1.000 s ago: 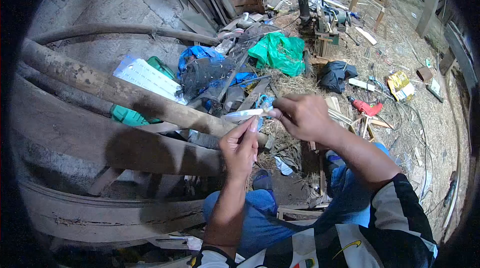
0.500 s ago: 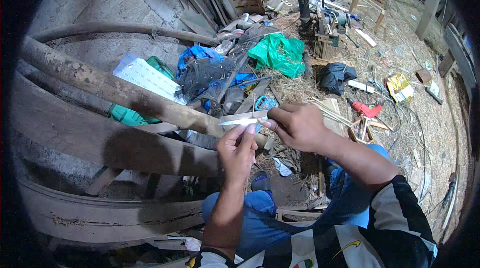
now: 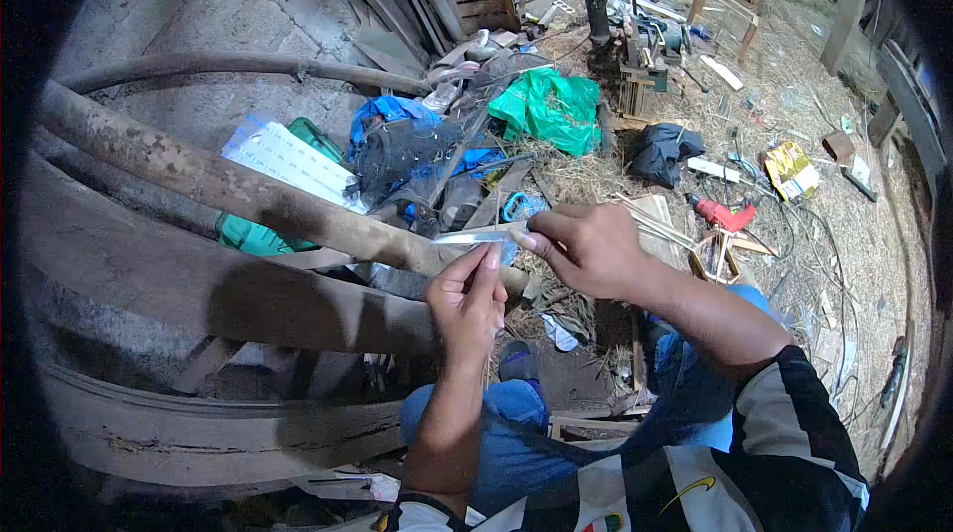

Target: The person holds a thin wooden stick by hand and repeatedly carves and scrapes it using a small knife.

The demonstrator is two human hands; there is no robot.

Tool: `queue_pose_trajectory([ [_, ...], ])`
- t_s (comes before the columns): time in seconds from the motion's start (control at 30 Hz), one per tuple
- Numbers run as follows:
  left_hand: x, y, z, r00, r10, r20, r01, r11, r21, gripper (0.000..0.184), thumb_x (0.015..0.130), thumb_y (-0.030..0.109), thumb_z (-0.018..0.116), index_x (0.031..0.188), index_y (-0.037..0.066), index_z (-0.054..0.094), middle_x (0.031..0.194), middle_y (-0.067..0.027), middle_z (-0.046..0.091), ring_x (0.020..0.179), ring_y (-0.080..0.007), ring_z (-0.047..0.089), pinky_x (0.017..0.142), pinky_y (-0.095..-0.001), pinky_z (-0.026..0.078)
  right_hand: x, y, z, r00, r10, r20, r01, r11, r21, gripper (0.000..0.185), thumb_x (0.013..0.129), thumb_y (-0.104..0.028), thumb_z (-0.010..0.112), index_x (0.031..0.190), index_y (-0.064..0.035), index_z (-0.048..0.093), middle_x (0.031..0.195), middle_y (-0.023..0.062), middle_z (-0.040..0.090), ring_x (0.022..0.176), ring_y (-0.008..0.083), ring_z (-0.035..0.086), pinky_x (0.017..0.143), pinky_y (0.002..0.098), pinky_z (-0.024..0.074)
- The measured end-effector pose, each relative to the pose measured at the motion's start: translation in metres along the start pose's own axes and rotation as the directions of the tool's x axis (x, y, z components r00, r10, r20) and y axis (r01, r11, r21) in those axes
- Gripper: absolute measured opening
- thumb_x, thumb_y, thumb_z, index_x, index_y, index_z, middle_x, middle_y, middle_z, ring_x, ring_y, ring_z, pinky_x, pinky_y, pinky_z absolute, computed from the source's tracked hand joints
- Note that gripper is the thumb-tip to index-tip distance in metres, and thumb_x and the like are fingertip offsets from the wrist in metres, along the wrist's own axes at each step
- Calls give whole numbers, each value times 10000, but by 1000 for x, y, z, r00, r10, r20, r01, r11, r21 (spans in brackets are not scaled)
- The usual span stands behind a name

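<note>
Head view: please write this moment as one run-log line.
left hand: pinching thin stick | right hand: gripping knife | knife: across stick | red drill: on ground

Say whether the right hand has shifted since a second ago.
Yes, slightly: the right hand sits a little lower in view, farther from the green bag.

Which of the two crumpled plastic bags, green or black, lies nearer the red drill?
The black bag, just up and left of the red drill in the picture; the green bag lies farther left.
</note>
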State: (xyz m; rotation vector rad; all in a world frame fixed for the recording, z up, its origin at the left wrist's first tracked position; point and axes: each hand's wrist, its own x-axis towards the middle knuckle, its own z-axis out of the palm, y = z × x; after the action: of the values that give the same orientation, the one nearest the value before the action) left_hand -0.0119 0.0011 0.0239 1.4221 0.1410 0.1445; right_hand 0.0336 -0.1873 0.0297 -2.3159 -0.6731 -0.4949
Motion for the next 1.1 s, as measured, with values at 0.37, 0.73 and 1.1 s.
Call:
queue_pose_trajectory([
  [0.37,0,4,-1,999,45,4,-46,998,43,252,968,146,653,1147,-28,686,554,5,535,353,-50,396,329,-214,293,20,29,-9,973,210,-99,-215,976,-43,342,967,-436,558,904,-144,723,697,126,669,655,351,667,554,478,506],
  [0.73,-3,4,-1,998,-54,45,54,999,1,246,971,186,656,1121,-4,702,563,0,536,376,-48,407,352,-212,297,1,8,8,997,-76,13,76,996,38,295,967,-409,560,907,-133,646,712,98,644,628,345,653,512,478,486],
  [1.1,0,3,-3,996,-71,51,72,997,-28,240,961,109,646,1141,-46,681,551,-7,516,346,-52,361,315,-213,295,3,12,3,999,-35,0,35,997,68,294,955,-415,570,957,-147,690,778,112,691,679,350,674,547,476,500],
])
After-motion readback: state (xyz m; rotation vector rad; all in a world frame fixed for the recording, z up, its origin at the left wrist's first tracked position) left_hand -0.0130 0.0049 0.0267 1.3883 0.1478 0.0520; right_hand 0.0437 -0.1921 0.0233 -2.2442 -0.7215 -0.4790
